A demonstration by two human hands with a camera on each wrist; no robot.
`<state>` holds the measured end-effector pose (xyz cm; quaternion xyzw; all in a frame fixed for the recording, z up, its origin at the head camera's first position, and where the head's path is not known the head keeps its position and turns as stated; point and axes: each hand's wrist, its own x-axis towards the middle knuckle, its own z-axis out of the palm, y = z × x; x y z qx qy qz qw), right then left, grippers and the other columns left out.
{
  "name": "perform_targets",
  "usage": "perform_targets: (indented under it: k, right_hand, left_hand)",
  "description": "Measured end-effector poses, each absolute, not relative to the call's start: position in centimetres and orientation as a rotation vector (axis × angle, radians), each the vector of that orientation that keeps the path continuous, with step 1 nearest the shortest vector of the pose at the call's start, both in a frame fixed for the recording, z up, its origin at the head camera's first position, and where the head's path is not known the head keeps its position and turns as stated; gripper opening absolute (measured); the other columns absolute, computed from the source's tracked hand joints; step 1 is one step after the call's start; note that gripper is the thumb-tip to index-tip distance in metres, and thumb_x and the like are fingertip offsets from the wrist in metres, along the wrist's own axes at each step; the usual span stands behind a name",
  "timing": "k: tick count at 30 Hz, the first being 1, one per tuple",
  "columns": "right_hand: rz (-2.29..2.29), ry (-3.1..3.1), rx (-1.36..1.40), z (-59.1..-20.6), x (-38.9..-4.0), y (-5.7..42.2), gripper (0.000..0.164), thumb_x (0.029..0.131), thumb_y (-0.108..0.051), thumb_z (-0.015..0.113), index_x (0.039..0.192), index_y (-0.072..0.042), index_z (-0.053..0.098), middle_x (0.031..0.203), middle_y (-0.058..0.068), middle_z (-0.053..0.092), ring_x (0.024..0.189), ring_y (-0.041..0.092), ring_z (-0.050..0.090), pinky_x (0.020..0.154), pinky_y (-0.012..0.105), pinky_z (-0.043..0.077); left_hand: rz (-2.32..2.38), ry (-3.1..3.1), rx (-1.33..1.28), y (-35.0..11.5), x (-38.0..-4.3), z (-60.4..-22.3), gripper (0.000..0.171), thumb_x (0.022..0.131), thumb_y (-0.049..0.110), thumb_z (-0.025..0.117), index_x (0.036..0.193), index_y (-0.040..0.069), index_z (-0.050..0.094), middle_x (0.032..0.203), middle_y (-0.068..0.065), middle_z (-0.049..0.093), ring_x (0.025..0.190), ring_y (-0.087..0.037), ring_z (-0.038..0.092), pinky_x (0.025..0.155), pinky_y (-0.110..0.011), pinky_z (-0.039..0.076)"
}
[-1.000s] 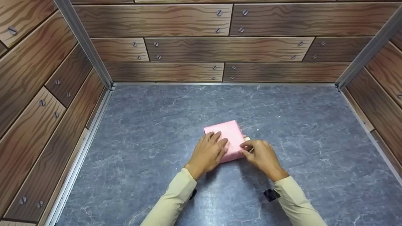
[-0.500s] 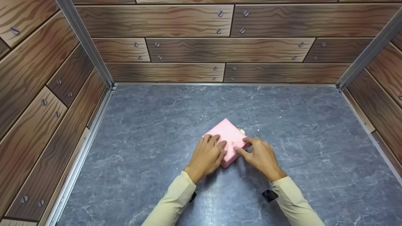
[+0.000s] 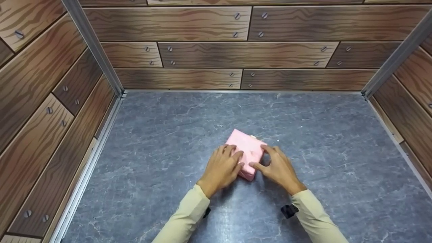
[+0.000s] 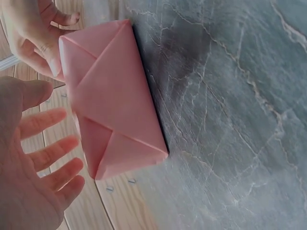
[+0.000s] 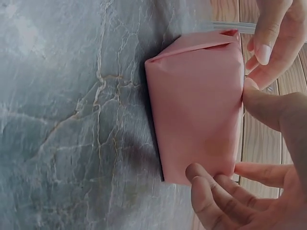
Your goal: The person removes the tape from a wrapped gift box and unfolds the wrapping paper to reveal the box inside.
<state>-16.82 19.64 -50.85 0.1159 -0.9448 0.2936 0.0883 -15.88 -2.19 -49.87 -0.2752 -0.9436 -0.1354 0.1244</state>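
Observation:
A box wrapped in pink paper [image 3: 244, 146] lies on the grey marbled surface, turned cornerwise in the head view. My left hand [image 3: 221, 167] rests on its top near the left edge, fingers loosely spread. At the right side my right hand [image 3: 280, 168] grips the box, thumb on top and fingers round the far right corner. In the left wrist view, one end of the wrapped box [image 4: 115, 100] shows triangular folded flaps. The right wrist view shows a smooth pink side [image 5: 194, 110] with a folded end above it. A small pale piece [image 3: 253, 137] peeks out behind the box.
Wood-patterned walls [image 3: 199, 54] with metal corner rails [image 3: 98, 47] enclose the marbled surface [image 3: 168, 125] at the back and both sides. A tiny white speck [image 3: 278, 140] lies right of the box. Dark wrist devices [image 3: 289, 211] sit under the pale sleeves.
The pink box has been turned anticlockwise on the surface, its far corner swinging left. My right fingers have shifted along its right side; my left hand has stayed nearly in place on top.

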Motion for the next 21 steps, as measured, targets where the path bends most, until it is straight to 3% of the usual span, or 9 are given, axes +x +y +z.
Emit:
perform_targets:
  k: [7, 14, 21]
  right_hand:
    - [1.070, -2.755, 0.362, -51.00, -16.95, 19.96, 0.070, 0.079, -0.027, 0.089, 0.131, 0.008, 0.059, 0.117, 0.020, 0.070, 0.086, 0.035, 0.072, 0.076, 0.050, 0.058]
    - [1.159, -2.764, 0.333, -51.06, -17.01, 19.97, 0.060, 0.081, -0.023, 0.087, 0.127, 0.005, 0.063, 0.119, 0.020, 0.070, 0.090, 0.036, 0.073, 0.077, 0.050, 0.059]
    - [1.204, -2.747, 0.344, -51.06, -17.00, 20.07, 0.051, 0.083, -0.016, 0.085, 0.125, 0.004, 0.065, 0.118, 0.020, 0.070, 0.091, 0.036, 0.073, 0.078, 0.051, 0.059]
  left_hand:
    - [-0.466, -2.758, -0.814, -2.42, -16.03, -50.09, 0.038, 0.103, 0.033, 0.056, 0.133, 0.012, 0.064, 0.142, -0.015, 0.056, 0.135, -0.036, 0.047, 0.111, -0.050, 0.040]
    - [-0.500, -2.784, -0.821, -2.57, -16.25, -50.23, 0.031, 0.102, 0.032, 0.058, 0.124, 0.012, 0.066, 0.143, -0.015, 0.056, 0.136, -0.037, 0.047, 0.113, -0.051, 0.038]
    - [-0.518, -2.830, -0.824, -2.49, -16.48, -50.15, 0.038, 0.102, 0.033, 0.057, 0.133, 0.011, 0.063, 0.148, -0.013, 0.053, 0.140, -0.037, 0.043, 0.115, -0.051, 0.036]
